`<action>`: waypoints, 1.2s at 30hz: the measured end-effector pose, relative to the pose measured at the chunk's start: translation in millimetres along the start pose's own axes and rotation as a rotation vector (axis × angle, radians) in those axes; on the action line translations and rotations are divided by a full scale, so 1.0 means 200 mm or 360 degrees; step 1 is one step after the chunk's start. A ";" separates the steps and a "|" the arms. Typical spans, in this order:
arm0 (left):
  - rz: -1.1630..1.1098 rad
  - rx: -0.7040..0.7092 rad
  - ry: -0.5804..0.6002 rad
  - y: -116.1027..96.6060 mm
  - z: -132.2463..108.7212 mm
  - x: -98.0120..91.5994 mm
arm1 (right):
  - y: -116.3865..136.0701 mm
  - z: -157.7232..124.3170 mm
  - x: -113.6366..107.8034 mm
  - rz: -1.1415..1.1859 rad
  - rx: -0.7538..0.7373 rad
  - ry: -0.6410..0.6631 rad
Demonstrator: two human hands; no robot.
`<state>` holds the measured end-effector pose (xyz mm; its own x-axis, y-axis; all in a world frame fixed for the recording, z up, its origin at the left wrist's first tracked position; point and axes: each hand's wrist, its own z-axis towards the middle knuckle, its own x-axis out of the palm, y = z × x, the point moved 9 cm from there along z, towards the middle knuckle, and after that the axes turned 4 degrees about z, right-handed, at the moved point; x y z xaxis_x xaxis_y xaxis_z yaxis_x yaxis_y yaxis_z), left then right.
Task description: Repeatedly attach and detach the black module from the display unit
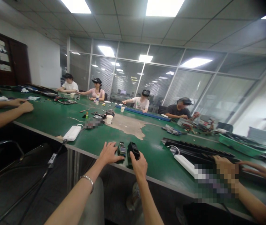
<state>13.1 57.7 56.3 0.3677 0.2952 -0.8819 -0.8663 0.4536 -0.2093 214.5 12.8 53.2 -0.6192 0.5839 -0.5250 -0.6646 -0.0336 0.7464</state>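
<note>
Nearest to me, my left hand (109, 153) lies palm down on the green tabletop (151, 156), its fingers (107, 147) spread and released, with a silver bracelet (87, 181) on the wrist. Those fingers sit just beside a small dark circuit module (121, 149). My right hand (139, 165) is next to it, its fingers (134, 157) at the near end of a black box-shaped unit (133, 150). They touch the unit, but from this view I cannot tell whether they are gripping it. The module and the unit lie side by side near the tabletop's front edge, between my hands and the far side.

To my near right, a neighbour's hands (227, 167) rest on a long black finned strip (194, 150), partly behind a pixelated patch, with a white power strip (184, 164) beside them. To my near left, a black cable (52, 159) hangs off the edge, and a white power bank (72, 132) lies on the tabletop. Another person's forearms (6, 109) reach in further left.

Farther out are a paper cup (109, 119) and a worn tan patch (128, 125) in the green surface. A green plastic tray (241, 145) sits off to the right. At the far side, four seated people (142, 103) work among scattered electronics, before a glass partition (147, 75).
</note>
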 end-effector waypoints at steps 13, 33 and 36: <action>-0.0034 0.0036 -0.0011 0.00 -0.01 -0.01 | 0.33 0.00 0.08 0.0097 -0.0118 0.0134; -0.0255 0.0073 -0.0161 0.02 0.00 -0.01 | 0.36 -0.06 0.17 -0.0360 -0.0060 0.0276; -0.0269 0.0075 -0.0164 0.02 0.00 -0.01 | 0.33 -0.08 0.20 -0.0429 -0.0064 0.0361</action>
<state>10.0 59.2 57.4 0.5413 0.2947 -0.7875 -0.7734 0.5420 -0.3288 139.8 21.1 75.8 -0.4933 0.3811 -0.7819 -0.8300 0.0627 0.5542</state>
